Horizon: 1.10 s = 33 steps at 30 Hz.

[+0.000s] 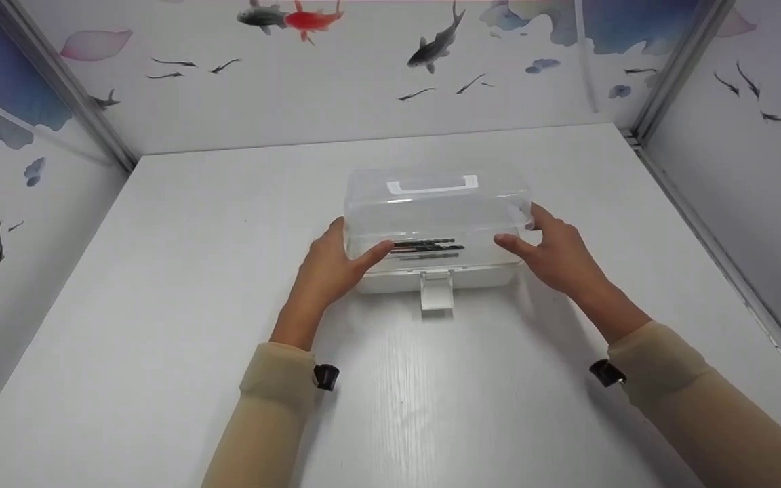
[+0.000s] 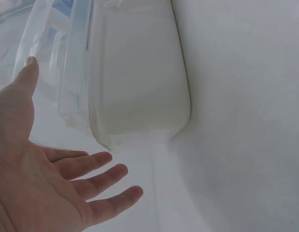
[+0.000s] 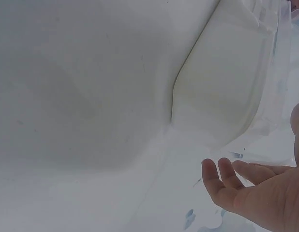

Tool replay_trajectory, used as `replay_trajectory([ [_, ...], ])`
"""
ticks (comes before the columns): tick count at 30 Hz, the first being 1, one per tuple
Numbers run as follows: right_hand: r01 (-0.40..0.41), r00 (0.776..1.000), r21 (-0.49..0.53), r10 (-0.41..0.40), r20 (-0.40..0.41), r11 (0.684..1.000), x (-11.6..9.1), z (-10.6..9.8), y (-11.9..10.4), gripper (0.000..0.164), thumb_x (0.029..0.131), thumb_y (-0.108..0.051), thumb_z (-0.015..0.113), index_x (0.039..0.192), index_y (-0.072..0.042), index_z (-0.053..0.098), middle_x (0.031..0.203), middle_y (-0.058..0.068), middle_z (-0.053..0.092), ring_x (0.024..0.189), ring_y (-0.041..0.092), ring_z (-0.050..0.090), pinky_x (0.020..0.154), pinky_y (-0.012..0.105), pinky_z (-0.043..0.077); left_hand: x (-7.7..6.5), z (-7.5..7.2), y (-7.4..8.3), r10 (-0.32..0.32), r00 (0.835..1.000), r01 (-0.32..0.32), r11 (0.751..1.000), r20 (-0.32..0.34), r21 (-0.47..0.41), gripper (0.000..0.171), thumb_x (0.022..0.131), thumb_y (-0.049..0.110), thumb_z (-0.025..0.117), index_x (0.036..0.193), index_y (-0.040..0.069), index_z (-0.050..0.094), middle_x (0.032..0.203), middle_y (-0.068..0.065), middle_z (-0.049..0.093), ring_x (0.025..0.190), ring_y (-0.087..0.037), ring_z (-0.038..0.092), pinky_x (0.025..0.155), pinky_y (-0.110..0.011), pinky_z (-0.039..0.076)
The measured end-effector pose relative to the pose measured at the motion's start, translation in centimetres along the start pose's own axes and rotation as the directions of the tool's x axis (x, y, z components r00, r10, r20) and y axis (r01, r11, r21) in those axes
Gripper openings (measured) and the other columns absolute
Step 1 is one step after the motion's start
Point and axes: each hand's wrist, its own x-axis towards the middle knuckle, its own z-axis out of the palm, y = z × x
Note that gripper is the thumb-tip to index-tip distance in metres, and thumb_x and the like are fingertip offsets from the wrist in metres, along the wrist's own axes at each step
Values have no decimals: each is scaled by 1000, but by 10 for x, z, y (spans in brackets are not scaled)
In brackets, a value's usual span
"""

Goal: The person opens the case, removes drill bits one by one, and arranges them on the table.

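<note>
A white plastic box point(image 1: 390, 282) with a clear lid point(image 1: 434, 213) stands on the table. Through the clear plastic, several dark drill bits point(image 1: 428, 248) show near the front. The front latch point(image 1: 436, 296) hangs folded outward. My left hand point(image 1: 333, 264) is at the box's left end, thumb across the front; in the left wrist view its fingers point(image 2: 98, 186) spread out straight beside the box end. At the right end is my right hand point(image 1: 560, 256), thumb pointing inward, with its fingers point(image 3: 215, 186) loosely bent in the right wrist view. Whether the lid sits fully down, I cannot tell.
The box rests on a white table point(image 1: 160, 325). Behind it rises a panel point(image 1: 350, 81) printed with fish, and similar panels stand at left and right. A white handle point(image 1: 434, 189) lies on top of the lid. Both wrists carry small black devices point(image 1: 326, 377).
</note>
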Motion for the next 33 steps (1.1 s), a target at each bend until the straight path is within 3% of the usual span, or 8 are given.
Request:
replay_trajectory([
  [4,-6,1000,6,6,2,1000,2,1,-2,100,99,-67,63,171,-14,18,160,23,49,151,45,44,118,65,40,-1,2,-6,-28,999,28,1000,15,-1,119,86,79,71,171,14,19,168,-14,45,153,-33,47,123,-58,40],
  [7,-2,1000,5,2,1,1000,4,-1,-3,102,99,-67,62,171,-11,17,160,23,47,153,44,42,121,65,37,-2,5,-11,-34,999,33,999,32,17,128,84,80,71,173,14,8,173,-15,36,157,-35,42,124,-58,38],
  [12,5,1000,5,-5,8,1000,5,-3,-4,99,100,-65,63,170,-11,20,158,23,48,153,43,42,121,65,36,-1,10,-19,2,999,-3,1000,47,24,120,84,79,73,172,21,16,168,-13,45,152,-34,49,121,-59,42],
  [16,-1,1000,11,1,2,1000,7,-2,-6,102,100,-65,63,172,-11,13,161,25,46,153,45,41,121,66,36,0,14,-20,-20,998,17,999,67,44,116,84,81,71,171,21,22,167,-14,47,150,-34,51,120,-58,43],
  [23,19,1000,20,-19,5,1000,8,-5,-8,102,102,-64,60,172,-11,8,162,26,44,153,47,42,120,67,37,5,20,-19,-45,995,37,996,94,85,119,88,82,64,172,11,18,165,-20,47,146,-35,54,119,-56,44],
  [33,-3,1000,17,3,12,1000,11,-11,-12,100,102,-62,61,172,-11,11,164,28,41,153,45,41,122,64,36,8,21,-18,-15,990,9,999,142,43,118,91,78,64,172,11,9,163,-22,49,142,-33,57,118,-56,46],
])
